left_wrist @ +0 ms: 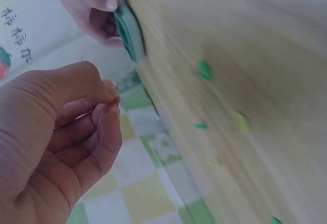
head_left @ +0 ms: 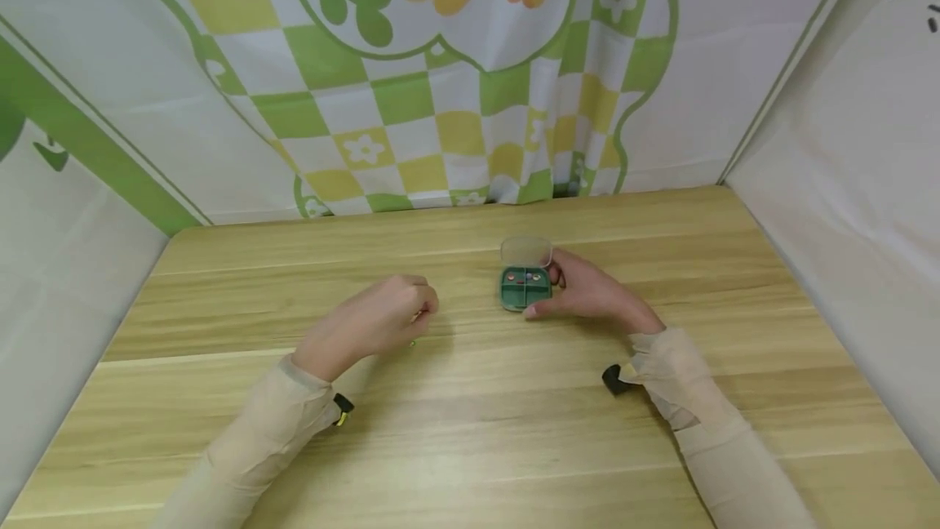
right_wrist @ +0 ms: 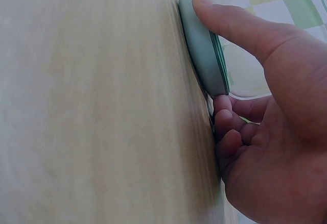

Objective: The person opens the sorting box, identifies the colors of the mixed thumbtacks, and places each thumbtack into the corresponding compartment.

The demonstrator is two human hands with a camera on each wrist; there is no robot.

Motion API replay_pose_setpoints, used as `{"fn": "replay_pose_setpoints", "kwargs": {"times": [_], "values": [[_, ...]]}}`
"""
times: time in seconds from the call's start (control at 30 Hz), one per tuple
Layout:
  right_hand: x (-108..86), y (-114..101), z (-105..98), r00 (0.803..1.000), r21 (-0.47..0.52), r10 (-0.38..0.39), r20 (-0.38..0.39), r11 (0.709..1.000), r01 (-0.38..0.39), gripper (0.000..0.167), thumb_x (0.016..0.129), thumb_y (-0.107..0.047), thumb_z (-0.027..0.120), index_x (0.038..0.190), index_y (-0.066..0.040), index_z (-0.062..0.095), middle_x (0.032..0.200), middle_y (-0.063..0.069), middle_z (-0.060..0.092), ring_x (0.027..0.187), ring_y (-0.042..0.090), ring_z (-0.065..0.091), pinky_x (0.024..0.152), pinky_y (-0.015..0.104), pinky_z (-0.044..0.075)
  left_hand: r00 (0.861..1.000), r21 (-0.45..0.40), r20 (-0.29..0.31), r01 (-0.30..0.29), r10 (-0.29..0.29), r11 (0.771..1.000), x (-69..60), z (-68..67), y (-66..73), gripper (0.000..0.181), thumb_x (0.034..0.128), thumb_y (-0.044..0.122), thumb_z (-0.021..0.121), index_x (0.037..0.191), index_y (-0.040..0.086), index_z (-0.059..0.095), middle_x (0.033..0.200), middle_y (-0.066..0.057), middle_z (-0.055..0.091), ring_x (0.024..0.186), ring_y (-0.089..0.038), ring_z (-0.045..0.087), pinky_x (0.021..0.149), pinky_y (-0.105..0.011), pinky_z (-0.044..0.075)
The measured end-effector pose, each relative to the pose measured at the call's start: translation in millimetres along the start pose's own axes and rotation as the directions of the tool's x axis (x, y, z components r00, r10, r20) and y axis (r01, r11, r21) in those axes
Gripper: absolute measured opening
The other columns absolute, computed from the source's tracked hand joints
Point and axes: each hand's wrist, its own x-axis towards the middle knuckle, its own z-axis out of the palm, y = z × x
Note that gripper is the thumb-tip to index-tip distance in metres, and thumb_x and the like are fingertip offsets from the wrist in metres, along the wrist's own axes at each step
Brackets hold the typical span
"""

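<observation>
Steady the green pill case in the right hand's thumb-and-finger grip, and pinch lightly the tiny piece between the left hand's fingertips, left of the case.

I see the left forearm slanting inward to the left grip, where thumb and forefinger pinch at the tips above curled fingers. The right forearm angles in opposite, its right grip holding the thumb extended, well apart from the bent fingers.
</observation>
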Motion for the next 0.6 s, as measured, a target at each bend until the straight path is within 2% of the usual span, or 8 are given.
{"fn": "replay_pose_setpoints", "kwargs": {"times": [0.07, 0.2, 0.3, 0.47, 0.6], "values": [[0.7, 0.1, 0.3, 1.000, -0.003, -0.004, 0.002, 1.000, 0.004, 0.067, 0.081, -0.025, 0.092, 0.133, -0.007, 0.053, 0.104, 0.011, 0.065, 0.093, 0.021, 0.059, 0.086, 0.035, 0.049, 1.000, 0.010, 0.006, -0.026, 0.026, 1.000, 10.0, -2.1, 4.4, 0.023, 0.0906, -0.005, 0.066, 0.075, 0.011, 0.061, 0.077, 0.001, 0.056, 0.069, -0.007, 0.042, 0.062, -0.021, 0.040], [1.1, 0.2, 0.5, 1.000, 0.000, -0.002, 0.003, 1.000, 0.002, 0.067, 0.081, -0.026, 0.092, 0.133, -0.008, 0.053, 0.104, 0.011, 0.066, 0.093, 0.022, 0.060, 0.086, 0.035, 0.050, 0.997, 0.032, -0.022, -0.071, 0.071, 0.997, 30.5, -3.8, 12.0, 0.012, 0.0925, -0.003, 0.067, 0.086, 0.005, 0.072, 0.087, -0.004, 0.069, 0.076, -0.010, 0.059, 0.068, -0.025, 0.054], [0.9, 0.2, 0.7, 1.000, 0.010, 0.000, 0.006, 1.000, 0.000, 0.067, 0.081, -0.025, 0.092, 0.134, -0.008, 0.053, 0.105, 0.012, 0.067, 0.094, 0.022, 0.061, 0.086, 0.035, 0.051, 0.994, 0.037, -0.044, -0.095, 0.097, 0.995, 45.1, -2.9, 16.2, 0.010, 0.0932, -0.002, 0.066, 0.094, 0.002, 0.076, 0.092, -0.007, 0.073, 0.082, -0.014, 0.067, 0.075, -0.029, 0.059], [1.5, 1.5, 1.4, 1.000, 0.032, -0.010, 0.016, 0.999, 0.009, 0.067, 0.082, -0.024, 0.091, 0.134, -0.006, 0.053, 0.106, 0.013, 0.068, 0.094, 0.021, 0.064, 0.085, 0.033, 0.052, 0.987, 0.019, -0.063, -0.144, 0.145, 0.989, 68.6, 3.1, 21.8, 0.010, 0.0936, -0.001, 0.067, 0.091, 0.002, 0.076, 0.090, -0.007, 0.072, 0.080, -0.014, 0.066, 0.074, -0.029, 0.058], [1.8, 2.8, 1.0, 1.000, 0.043, -0.019, 0.022, 0.999, 0.018, 0.065, 0.082, -0.022, 0.091, 0.133, -0.006, 0.053, 0.106, 0.014, 0.068, 0.093, 0.021, 0.064, 0.082, 0.031, 0.053, 0.987, -0.009, -0.062, -0.148, 0.148, 0.989, 87.3, 9.7, 25.4, 0.009, 0.0937, 0.000, 0.068, 0.093, 0.002, 0.077, 0.094, -0.007, 0.074, 0.082, -0.014, 0.065, 0.072, -0.027, 0.056]]}}
